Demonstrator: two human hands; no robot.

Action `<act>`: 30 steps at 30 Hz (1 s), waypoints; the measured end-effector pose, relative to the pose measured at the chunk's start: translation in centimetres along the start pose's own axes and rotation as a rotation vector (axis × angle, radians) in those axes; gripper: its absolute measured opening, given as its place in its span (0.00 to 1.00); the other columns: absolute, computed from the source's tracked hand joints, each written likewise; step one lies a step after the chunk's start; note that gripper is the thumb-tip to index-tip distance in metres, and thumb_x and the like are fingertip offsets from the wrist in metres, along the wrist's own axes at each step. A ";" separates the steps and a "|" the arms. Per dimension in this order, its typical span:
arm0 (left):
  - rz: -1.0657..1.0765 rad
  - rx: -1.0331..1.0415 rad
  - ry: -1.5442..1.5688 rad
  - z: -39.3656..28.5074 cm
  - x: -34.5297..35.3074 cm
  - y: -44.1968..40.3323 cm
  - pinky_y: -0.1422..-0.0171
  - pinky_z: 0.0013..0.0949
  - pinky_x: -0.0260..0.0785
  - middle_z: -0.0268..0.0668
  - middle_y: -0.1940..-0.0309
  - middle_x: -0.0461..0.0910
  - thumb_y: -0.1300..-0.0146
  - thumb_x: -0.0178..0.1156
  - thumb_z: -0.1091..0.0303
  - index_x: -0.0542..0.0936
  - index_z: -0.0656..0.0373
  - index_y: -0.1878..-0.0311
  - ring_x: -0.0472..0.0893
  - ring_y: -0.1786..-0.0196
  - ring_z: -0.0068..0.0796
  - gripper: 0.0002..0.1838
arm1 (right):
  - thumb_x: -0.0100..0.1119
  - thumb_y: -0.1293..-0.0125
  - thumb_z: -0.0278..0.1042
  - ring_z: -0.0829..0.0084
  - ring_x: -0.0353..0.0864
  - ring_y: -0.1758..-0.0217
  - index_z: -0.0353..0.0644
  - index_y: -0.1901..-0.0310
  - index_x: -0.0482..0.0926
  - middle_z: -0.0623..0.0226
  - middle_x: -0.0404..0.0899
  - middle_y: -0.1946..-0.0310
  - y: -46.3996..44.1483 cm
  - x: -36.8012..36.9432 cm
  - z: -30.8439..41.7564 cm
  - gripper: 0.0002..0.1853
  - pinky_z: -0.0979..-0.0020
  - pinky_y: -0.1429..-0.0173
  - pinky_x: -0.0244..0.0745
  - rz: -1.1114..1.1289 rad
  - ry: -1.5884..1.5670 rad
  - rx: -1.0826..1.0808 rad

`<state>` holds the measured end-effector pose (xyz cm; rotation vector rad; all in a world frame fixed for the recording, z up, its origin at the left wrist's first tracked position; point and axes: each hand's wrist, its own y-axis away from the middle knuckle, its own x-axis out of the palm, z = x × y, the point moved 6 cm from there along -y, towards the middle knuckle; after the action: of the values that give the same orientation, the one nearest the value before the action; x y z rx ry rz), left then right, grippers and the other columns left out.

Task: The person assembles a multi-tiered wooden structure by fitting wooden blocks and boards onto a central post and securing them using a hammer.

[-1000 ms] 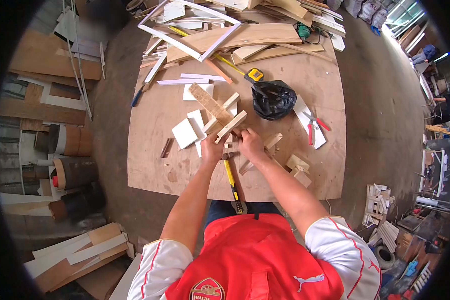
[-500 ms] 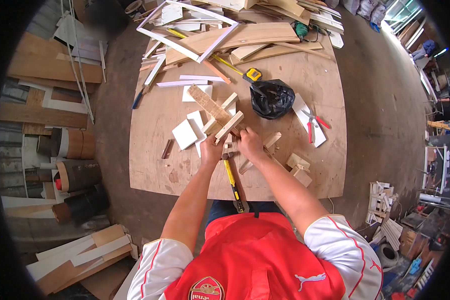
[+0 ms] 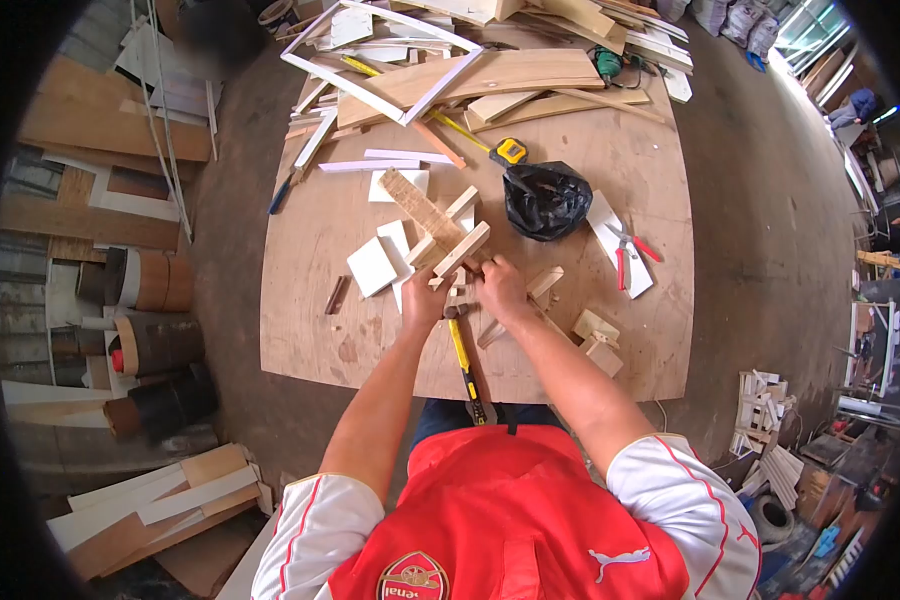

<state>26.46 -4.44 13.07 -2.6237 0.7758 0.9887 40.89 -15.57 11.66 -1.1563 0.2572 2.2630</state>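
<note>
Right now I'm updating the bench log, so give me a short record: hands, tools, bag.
Left hand: at the near end of a wood strip
Right hand: just right of that strip; hold unclear
Hammer: handle overhanging the near table edge
Tape measure: blade partly out
Red-handled tool: handles spread, lying across a white board
Black bag: right of the strip

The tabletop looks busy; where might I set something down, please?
Bare: between the far boards and pliers, right of the black bag; left, between blue-handled tool and brown strip. Crowded: the far end; around left hand and right hand.
</note>
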 end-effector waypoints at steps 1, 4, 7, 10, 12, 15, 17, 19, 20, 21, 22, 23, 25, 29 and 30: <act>0.024 -0.027 -0.007 0.4 0.1 0.0 0.60 0.47 0.76 0.52 0.68 0.86 0.40 0.74 0.60 0.88 0.63 0.59 0.85 0.66 0.53 0.15 | 0.68 0.41 0.31 0.48 0.83 0.55 0.36 0.66 0.83 0.51 0.80 0.62 0.0 0.0 0.0 0.08 0.52 0.49 0.80 0.000 -0.004 -0.003; 0.042 -0.067 -0.004 1.3 0.4 0.1 0.60 0.46 0.75 0.51 0.69 0.85 0.41 0.74 0.60 0.87 0.64 0.60 0.85 0.66 0.53 0.15 | 0.68 0.42 0.32 0.48 0.83 0.56 0.36 0.67 0.83 0.51 0.80 0.63 0.0 -0.1 0.2 0.08 0.52 0.50 0.80 0.004 -0.003 -0.014; 0.045 -0.075 0.002 1.6 0.6 0.1 0.60 0.46 0.75 0.51 0.69 0.85 0.41 0.74 0.60 0.86 0.65 0.61 0.84 0.67 0.52 0.15 | 0.69 0.42 0.32 0.49 0.84 0.58 0.36 0.68 0.83 0.52 0.80 0.64 0.1 -0.1 0.2 0.08 0.52 0.51 0.81 -0.006 0.011 -0.029; 0.052 -0.087 0.013 1.2 0.2 0.2 0.60 0.45 0.75 0.51 0.69 0.85 0.42 0.74 0.61 0.85 0.65 0.62 0.84 0.67 0.51 0.15 | 0.69 0.42 0.33 0.48 0.84 0.59 0.36 0.68 0.83 0.52 0.80 0.64 0.2 0.2 0.2 0.08 0.52 0.52 0.81 -0.036 0.008 -0.038; 0.064 -0.098 0.024 1.4 0.4 0.3 0.59 0.44 0.75 0.50 0.69 0.85 0.42 0.75 0.62 0.86 0.65 0.60 0.85 0.66 0.48 0.16 | 0.69 0.41 0.33 0.48 0.84 0.59 0.36 0.68 0.83 0.52 0.80 0.64 0.2 0.1 0.1 0.09 0.52 0.52 0.81 -0.035 0.015 -0.037; 0.065 -0.117 0.074 4.1 1.7 0.7 0.55 0.41 0.78 0.49 0.65 0.87 0.41 0.75 0.63 0.86 0.66 0.54 0.87 0.62 0.43 0.18 | 0.71 0.41 0.34 0.49 0.84 0.59 0.36 0.69 0.82 0.52 0.81 0.64 0.2 0.5 -0.1 0.10 0.53 0.53 0.81 -0.045 0.005 -0.038; 0.028 -0.114 0.153 5.7 2.3 1.5 0.51 0.39 0.79 0.48 0.62 0.89 0.41 0.75 0.64 0.86 0.67 0.48 0.89 0.59 0.39 0.21 | 0.72 0.40 0.35 0.49 0.84 0.60 0.36 0.69 0.82 0.52 0.81 0.65 0.1 0.5 -0.2 0.11 0.53 0.53 0.81 -0.043 0.005 -0.037; 0.051 -0.201 0.145 5.1 1.3 2.6 0.48 0.37 0.80 0.48 0.58 0.89 0.40 0.74 0.65 0.85 0.68 0.44 0.89 0.56 0.37 0.23 | 0.72 0.40 0.35 0.48 0.84 0.60 0.36 0.69 0.82 0.52 0.81 0.65 0.1 0.5 -0.4 0.11 0.54 0.53 0.81 -0.046 -0.002 -0.038; 0.061 -0.244 0.141 4.8 0.8 3.2 0.47 0.36 0.80 0.48 0.56 0.89 0.39 0.74 0.65 0.84 0.68 0.42 0.89 0.54 0.36 0.24 | 0.72 0.40 0.35 0.48 0.84 0.60 0.36 0.69 0.82 0.51 0.81 0.65 0.0 0.6 -0.4 0.11 0.54 0.53 0.81 -0.049 -0.010 -0.042; 0.059 -0.241 0.157 4.9 0.6 3.6 0.47 0.36 0.80 0.49 0.55 0.89 0.39 0.74 0.65 0.84 0.68 0.42 0.89 0.54 0.35 0.24 | 0.72 0.39 0.35 0.48 0.84 0.60 0.36 0.70 0.82 0.51 0.81 0.66 -0.1 0.6 -0.4 0.11 0.53 0.53 0.81 -0.053 -0.018 -0.047; 0.057 -0.239 0.171 5.0 0.3 4.1 0.47 0.36 0.80 0.49 0.55 0.89 0.38 0.74 0.65 0.84 0.68 0.42 0.89 0.54 0.35 0.24 | 0.72 0.40 0.36 0.48 0.84 0.60 0.36 0.69 0.83 0.51 0.81 0.66 -0.1 0.6 -0.4 0.11 0.53 0.53 0.81 -0.046 -0.018 -0.044; 0.054 -0.237 0.186 5.1 0.1 4.6 0.48 0.36 0.80 0.49 0.55 0.89 0.38 0.74 0.65 0.84 0.68 0.42 0.89 0.54 0.34 0.24 | 0.72 0.40 0.36 0.48 0.84 0.60 0.36 0.69 0.83 0.51 0.81 0.66 -0.1 0.6 -0.4 0.11 0.53 0.53 0.81 -0.039 -0.018 -0.042; 0.030 -0.261 0.169 5.4 -0.4 5.2 0.47 0.36 0.80 0.49 0.54 0.89 0.38 0.73 0.65 0.84 0.69 0.42 0.89 0.53 0.34 0.24 | 0.71 0.39 0.35 0.47 0.84 0.60 0.36 0.69 0.83 0.50 0.81 0.65 -0.2 0.4 -0.2 0.11 0.52 0.53 0.81 -0.018 -0.022 -0.035; -0.050 -0.322 0.261 6.9 -1.8 5.4 0.46 0.36 0.80 0.49 0.54 0.89 0.35 0.71 0.64 0.83 0.72 0.42 0.89 0.53 0.34 0.23 | 0.69 0.38 0.36 0.46 0.84 0.60 0.37 0.68 0.83 0.50 0.82 0.65 -0.4 -0.3 0.2 0.10 0.50 0.53 0.81 -0.019 -0.033 -0.026; -0.075 -0.330 0.286 6.5 -2.7 5.0 0.45 0.36 0.79 0.49 0.53 0.89 0.33 0.71 0.64 0.83 0.72 0.42 0.88 0.52 0.33 0.23 | 0.69 0.39 0.36 0.46 0.84 0.61 0.37 0.68 0.83 0.50 0.82 0.65 -0.6 -0.4 0.4 0.10 0.50 0.53 0.81 -0.033 -0.037 -0.023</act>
<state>18.50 -5.01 9.88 -3.1034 0.6074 0.7873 41.14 -15.09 12.21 -1.1211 0.1961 2.2616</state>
